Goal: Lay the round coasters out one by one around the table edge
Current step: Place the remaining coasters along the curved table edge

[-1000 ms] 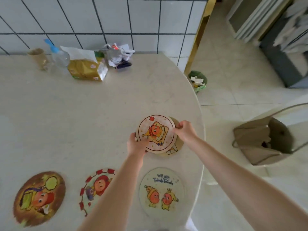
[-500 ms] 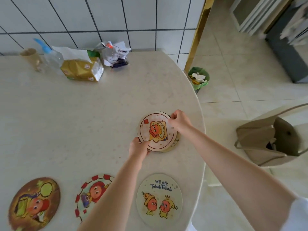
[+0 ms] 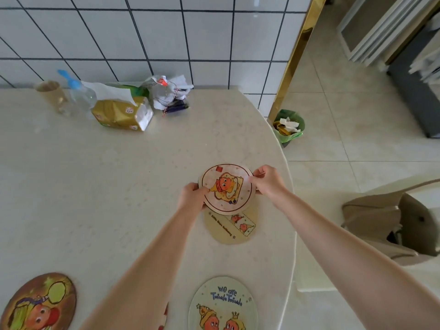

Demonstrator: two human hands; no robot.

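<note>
Fingers (image 3: 256, 178) of both hands pinch one held coaster (image 3: 226, 189) by opposite rims, left hand (image 3: 191, 198) and right hand (image 3: 269, 182), just above a beige coaster (image 3: 234, 231) lying near the table (image 3: 95, 175) edge. Best carried level, set down clear of its neighbours. Count: four coasters flat (one barely visible), one in hand; beyond, one cup (image 3: 51, 94), one bottle (image 3: 78, 94).

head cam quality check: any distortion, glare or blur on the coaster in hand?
Head view: wide-angle bowing bends the wall tiles and table edge; soft daylight, faint shadows; window sheen on the tiles. Held coaster between left hand and right hand reads fairly sharp; frame corners soften.
</note>
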